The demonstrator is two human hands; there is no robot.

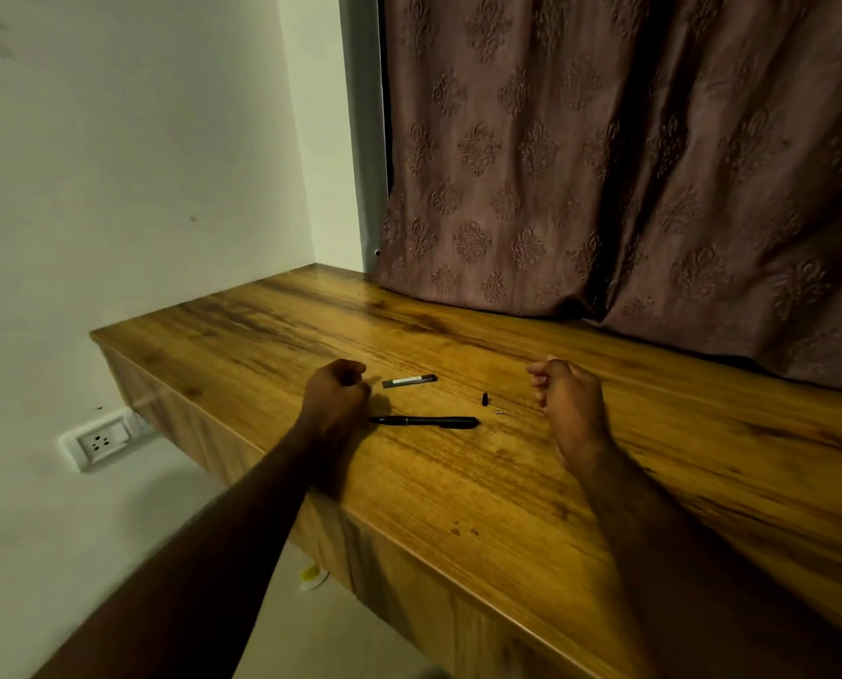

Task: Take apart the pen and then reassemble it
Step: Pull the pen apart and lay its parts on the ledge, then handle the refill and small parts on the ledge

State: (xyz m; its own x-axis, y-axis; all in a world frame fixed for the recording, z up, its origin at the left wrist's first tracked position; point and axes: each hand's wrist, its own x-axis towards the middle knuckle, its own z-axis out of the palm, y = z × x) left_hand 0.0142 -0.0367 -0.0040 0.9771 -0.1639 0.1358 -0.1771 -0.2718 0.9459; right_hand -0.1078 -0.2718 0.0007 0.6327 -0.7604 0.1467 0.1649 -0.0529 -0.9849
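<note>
Pen (424, 422) parts on desk (507, 482), fists either side

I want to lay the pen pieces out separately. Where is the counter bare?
Bare: the wooden counter near its front edge, and the strip by the curtain. Crowded: between the left hand and right hand.

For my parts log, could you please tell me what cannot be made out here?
Head view only:
- Left hand and right hand: fingers curled, hiding whether anything is inside.
- Small black piece and tiny pale bit: too small to identify.
- Grey stick: markings unreadable.
</note>
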